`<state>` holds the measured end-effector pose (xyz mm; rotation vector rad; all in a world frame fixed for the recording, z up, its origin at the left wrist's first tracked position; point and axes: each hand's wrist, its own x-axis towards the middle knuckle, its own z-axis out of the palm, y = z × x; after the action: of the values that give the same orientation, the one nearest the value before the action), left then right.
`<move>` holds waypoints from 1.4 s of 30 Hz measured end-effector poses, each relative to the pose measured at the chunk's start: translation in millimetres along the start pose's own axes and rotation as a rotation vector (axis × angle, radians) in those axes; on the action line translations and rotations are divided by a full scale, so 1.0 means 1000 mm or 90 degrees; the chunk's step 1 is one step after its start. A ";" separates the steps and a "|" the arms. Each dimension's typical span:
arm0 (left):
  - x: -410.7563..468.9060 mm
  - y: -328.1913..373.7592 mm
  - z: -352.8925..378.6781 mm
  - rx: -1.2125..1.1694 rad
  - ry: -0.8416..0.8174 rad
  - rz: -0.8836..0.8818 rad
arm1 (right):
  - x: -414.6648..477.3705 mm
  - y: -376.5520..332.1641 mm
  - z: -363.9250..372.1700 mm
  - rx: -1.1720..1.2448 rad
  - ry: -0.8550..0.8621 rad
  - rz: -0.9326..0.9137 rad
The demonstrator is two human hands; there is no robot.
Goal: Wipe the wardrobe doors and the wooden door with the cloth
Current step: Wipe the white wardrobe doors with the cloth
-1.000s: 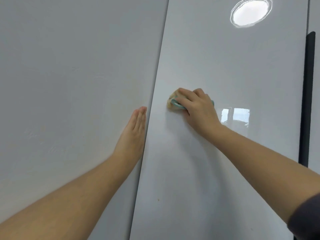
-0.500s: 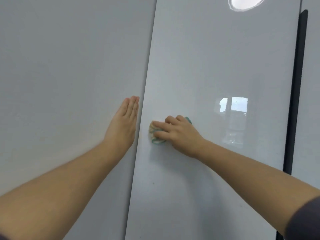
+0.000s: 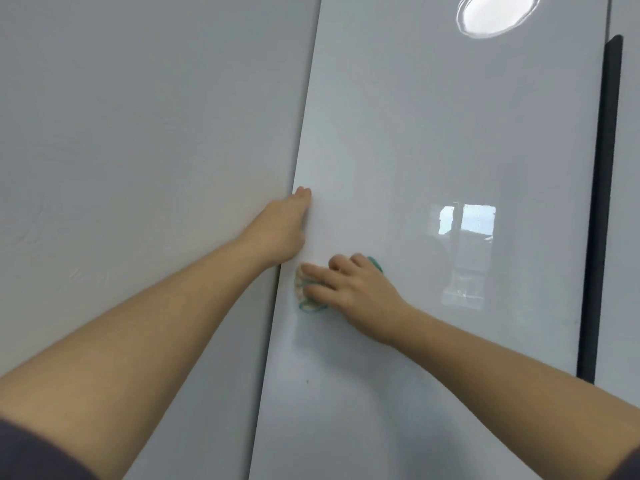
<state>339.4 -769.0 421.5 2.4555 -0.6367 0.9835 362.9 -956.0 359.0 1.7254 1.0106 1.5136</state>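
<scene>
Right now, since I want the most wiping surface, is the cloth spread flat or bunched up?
Bunched up. The cloth is a small wad under the right hand, only its edges peeking past the fingers, pressed on the glossy wardrobe door.

You're standing in a home, most likely a bedroom, right up against a built-in wardrobe: its glossy white wardrobe door fills most of your view, and a tall black vertical handle strip runs down its right edge beside the next panel. To the left sits a matt painted wall with a faint plaster texture. The gloss mirrors a round ceiling lamp near the top and a bright window lower down, so you have a lit, daylit domestic room behind you
</scene>
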 end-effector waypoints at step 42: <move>0.004 -0.009 0.062 0.200 0.007 0.096 | -0.142 0.029 -0.086 0.043 -0.059 0.146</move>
<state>380.0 -795.8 381.6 2.7007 -0.7197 1.2377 274.6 -1095.1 324.0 1.9963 0.8493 1.5369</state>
